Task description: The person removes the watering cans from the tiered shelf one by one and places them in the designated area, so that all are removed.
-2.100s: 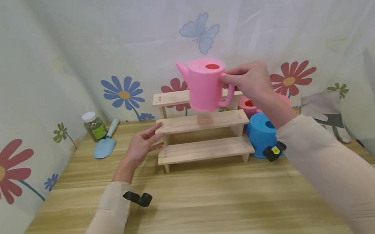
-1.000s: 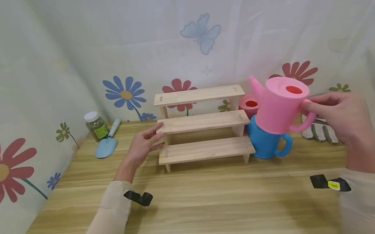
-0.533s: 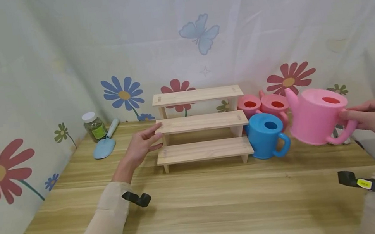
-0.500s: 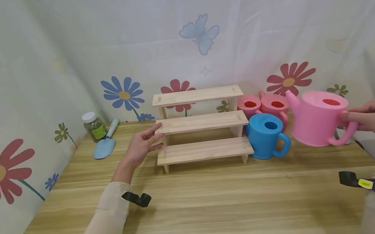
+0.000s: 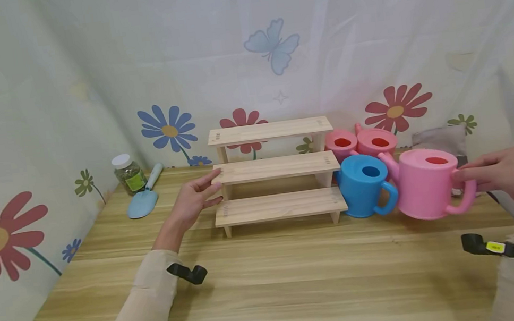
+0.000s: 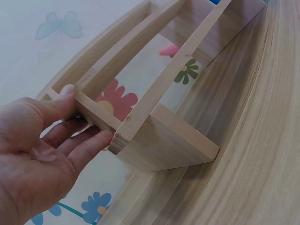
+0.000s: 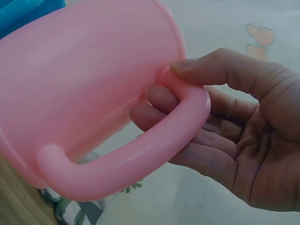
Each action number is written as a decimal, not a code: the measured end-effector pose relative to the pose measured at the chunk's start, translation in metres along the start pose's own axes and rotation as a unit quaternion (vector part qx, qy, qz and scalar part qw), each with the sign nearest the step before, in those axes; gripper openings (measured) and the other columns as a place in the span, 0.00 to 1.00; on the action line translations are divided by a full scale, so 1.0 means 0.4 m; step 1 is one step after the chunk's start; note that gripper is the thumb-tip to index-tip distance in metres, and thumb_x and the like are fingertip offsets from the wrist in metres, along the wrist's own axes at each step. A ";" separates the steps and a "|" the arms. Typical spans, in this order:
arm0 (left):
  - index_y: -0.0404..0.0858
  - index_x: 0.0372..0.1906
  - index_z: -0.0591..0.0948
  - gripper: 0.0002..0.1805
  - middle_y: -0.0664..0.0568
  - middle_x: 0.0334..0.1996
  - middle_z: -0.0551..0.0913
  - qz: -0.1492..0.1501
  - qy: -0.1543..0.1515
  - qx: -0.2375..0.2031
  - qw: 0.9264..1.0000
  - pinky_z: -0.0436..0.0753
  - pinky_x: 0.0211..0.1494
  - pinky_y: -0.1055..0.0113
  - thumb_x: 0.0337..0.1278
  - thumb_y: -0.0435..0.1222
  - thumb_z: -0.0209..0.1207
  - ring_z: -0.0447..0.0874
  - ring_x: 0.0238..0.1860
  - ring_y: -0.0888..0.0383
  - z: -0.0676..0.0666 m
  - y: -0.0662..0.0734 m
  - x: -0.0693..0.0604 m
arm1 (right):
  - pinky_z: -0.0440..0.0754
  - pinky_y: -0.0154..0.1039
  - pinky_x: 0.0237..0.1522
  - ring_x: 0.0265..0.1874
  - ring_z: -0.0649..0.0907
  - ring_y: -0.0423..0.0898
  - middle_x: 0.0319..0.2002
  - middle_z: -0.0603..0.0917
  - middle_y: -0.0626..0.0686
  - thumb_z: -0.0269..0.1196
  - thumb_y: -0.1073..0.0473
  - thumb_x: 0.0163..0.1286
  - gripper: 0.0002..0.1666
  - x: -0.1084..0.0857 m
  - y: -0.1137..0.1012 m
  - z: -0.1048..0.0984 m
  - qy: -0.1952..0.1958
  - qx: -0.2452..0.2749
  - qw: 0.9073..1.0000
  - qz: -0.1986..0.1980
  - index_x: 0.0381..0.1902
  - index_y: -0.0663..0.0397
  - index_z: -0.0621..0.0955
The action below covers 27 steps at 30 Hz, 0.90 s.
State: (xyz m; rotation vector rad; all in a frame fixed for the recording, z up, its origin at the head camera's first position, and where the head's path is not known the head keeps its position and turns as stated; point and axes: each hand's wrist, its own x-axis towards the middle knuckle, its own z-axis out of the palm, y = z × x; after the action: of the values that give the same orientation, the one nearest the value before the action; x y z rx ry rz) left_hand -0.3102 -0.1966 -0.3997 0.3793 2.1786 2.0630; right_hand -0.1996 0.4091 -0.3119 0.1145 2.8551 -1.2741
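Observation:
A light pink watering can (image 5: 426,185) stands upright at the right, beside a blue watering can (image 5: 362,190). My right hand (image 5: 504,173) holds it by the handle; in the right wrist view the thumb presses the handle's top and fingers curl through the loop. Whether the can's base meets the table cannot be told. A three-tier wooden shelf (image 5: 279,206) is in the middle. My left hand (image 5: 192,203) touches its left end, fingers mostly extended; in the left wrist view the fingertips (image 6: 107,138) rest against the end of the shelf (image 6: 164,138).
Two darker pink watering cans (image 5: 377,141) stand behind the blue one, right of the shelf. Grey work gloves (image 5: 442,140) lie behind the held can, partly hidden. At back left are a white-lidded jar (image 5: 130,175) and a light blue trowel (image 5: 143,203). Flowered curtains enclose the table (image 5: 272,287).
My right hand has carried the light pink watering can from above the shelf to the right, then down beside the blue one and slightly left. My left hand stays at the shelf's end.

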 end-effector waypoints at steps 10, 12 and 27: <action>0.42 0.74 0.70 0.29 0.51 0.76 0.61 0.006 -0.004 0.009 1.000 0.79 0.63 0.52 0.71 0.40 0.59 0.64 0.72 0.48 -0.004 -0.004 0.001 | 0.86 0.32 0.39 0.36 0.88 0.40 0.36 0.90 0.53 0.69 0.54 0.69 0.18 0.032 0.063 0.018 -0.076 0.077 0.994 0.022 0.43 0.67 0.88; 0.42 0.74 0.70 0.29 0.51 0.76 0.61 0.006 -0.004 0.008 1.000 0.78 0.64 0.50 0.71 0.40 0.59 0.64 0.72 0.48 -0.004 -0.005 0.002 | 0.87 0.33 0.39 0.37 0.88 0.40 0.37 0.90 0.53 0.69 0.53 0.69 0.19 0.037 0.073 0.023 -0.082 0.076 0.993 0.028 0.45 0.65 0.88; 0.42 0.73 0.70 0.29 0.51 0.76 0.60 -0.003 -0.004 0.001 1.000 0.82 0.60 0.56 0.71 0.39 0.59 0.64 0.72 0.48 -0.002 -0.004 -0.001 | 0.87 0.48 0.49 0.41 0.89 0.51 0.41 0.89 0.56 0.69 0.49 0.68 0.29 0.054 0.078 0.040 -0.145 0.047 0.986 0.072 0.54 0.70 0.83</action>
State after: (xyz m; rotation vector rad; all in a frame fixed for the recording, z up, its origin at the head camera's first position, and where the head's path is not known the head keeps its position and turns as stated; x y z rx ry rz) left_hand -0.3101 -0.1974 -0.4011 0.3787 2.1746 2.0527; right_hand -0.2191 0.4193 -0.3467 0.1231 2.4952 -1.2778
